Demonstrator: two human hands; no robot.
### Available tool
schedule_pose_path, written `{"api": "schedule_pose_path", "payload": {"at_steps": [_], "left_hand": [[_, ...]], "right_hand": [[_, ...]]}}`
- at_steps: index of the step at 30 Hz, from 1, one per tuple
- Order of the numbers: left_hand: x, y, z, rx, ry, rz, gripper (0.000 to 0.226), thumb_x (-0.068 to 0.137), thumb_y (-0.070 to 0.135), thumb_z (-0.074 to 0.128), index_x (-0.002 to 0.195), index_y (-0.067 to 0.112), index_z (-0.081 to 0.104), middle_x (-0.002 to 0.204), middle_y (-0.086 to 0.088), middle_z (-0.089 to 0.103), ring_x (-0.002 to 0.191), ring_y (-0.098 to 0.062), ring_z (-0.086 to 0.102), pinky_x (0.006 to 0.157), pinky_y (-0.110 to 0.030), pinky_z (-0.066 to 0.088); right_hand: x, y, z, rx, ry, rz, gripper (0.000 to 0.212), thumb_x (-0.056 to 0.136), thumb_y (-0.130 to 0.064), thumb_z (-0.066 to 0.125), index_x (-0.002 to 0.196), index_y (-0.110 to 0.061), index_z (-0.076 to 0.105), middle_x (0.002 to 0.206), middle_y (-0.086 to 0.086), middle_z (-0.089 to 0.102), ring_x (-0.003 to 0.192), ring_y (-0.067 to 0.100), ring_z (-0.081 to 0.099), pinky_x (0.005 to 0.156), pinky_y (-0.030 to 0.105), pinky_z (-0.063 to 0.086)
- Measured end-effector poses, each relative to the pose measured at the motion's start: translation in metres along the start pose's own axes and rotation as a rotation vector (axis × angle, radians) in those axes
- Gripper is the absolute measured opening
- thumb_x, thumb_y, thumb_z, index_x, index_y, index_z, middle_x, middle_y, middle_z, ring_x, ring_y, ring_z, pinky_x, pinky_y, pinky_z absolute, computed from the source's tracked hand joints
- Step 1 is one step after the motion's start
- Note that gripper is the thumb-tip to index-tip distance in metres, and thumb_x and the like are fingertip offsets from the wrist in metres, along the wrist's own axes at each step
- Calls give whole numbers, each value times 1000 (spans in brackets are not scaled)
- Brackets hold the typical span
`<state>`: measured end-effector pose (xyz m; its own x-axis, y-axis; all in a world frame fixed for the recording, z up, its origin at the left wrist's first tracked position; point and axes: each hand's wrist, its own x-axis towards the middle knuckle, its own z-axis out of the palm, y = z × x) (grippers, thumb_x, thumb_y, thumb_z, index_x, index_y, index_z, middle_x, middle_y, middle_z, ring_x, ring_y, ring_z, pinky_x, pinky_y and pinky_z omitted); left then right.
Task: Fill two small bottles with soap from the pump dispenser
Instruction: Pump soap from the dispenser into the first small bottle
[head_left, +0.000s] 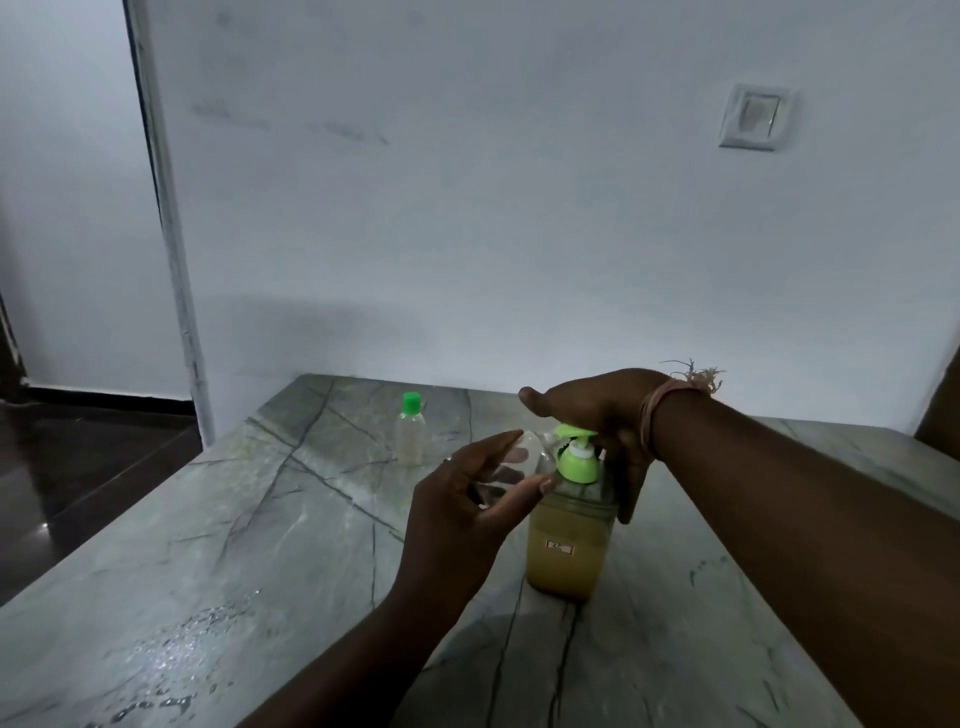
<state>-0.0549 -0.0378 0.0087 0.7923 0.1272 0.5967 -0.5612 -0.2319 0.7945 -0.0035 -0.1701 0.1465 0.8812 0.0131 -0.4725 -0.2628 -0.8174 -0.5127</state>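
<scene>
While the grey marble surface (260, 519) fills the lower half of the frame, the pump dispenser (569, 540) stands upright at lower centre, amber soap inside, so it can be pressed from above. Over its green pump head, the right hand (597, 410) lies palm-down with fingers straight, seemingly to push it. Just left of the nozzle, the left hand (467, 499) holds a clear small bottle (524, 457) tilted, its mouth at the spout to catch soap. Further back, left of centre, a green-capped bottle (410, 431) stands apart, closed, apparently finished.
</scene>
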Motion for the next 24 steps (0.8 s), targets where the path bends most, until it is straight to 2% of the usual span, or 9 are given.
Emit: {"api": "schedule_pose_path", "payload": {"at_steps": [2,4,7,11,12,14,17,21,24], "left_hand": [[1,-2,0,-10,-6,-17,49,80,36,82,126,27,68,107,10,75,94,-6,73,77,-29,62],[1,-3,1,-18,-4,-20,50,79,40,81,126,28,69,107,10,76,94,-6,73,78,-30,62],[1,-2,2,-18,-12,-13,54,78,44,79,128,25,68,109,8,75,95,-5,73,79,-28,62],[1,1,1,-18,-24,7,55,78,45,78,129,25,67,111,7,73,96,-3,72,75,-21,59],[1,1,1,-9,-20,13,56,78,46,77,129,26,66,111,8,72,95,-2,71,74,-18,58],[1,0,1,-26,-8,-3,57,76,45,78,129,28,67,109,9,72,95,0,71,72,-15,56],[4,-6,1,-46,-2,-30,55,75,44,80,127,31,68,108,10,74,95,0,72,75,-16,58],[4,-11,6,-147,-46,-84,51,80,43,75,129,29,65,111,4,71,92,-10,73,68,-28,62],[3,-12,6,-169,-126,-98,39,97,48,55,132,32,59,108,1,67,87,-12,68,68,-27,58]], "right_hand": [[2,0,6,-190,196,-175,63,101,-50,24,147,-8,29,153,16,29,136,36,35,109,42,32],[3,0,8,-271,277,-221,59,103,-45,20,145,-5,34,152,15,33,132,28,40,109,34,31],[6,3,9,-225,294,-214,62,103,-47,20,145,-5,33,151,16,34,126,27,45,107,36,32],[-2,4,4,87,53,1,84,84,-75,38,148,-22,25,145,23,32,120,52,44,91,65,43],[-3,3,3,100,26,8,85,83,-75,38,149,-22,22,148,23,29,123,52,41,92,66,42],[-1,0,5,-42,126,-95,73,96,-60,29,150,-11,23,153,19,26,133,42,36,105,51,36],[4,-1,10,-279,330,-209,58,104,-43,22,144,-3,35,151,15,35,135,30,38,107,32,31],[12,1,6,-305,259,-231,59,103,-46,22,141,-4,40,147,16,40,133,31,40,107,32,32],[6,0,5,-144,193,-190,69,99,-55,19,148,-8,28,151,18,32,133,34,39,107,39,33]]}}
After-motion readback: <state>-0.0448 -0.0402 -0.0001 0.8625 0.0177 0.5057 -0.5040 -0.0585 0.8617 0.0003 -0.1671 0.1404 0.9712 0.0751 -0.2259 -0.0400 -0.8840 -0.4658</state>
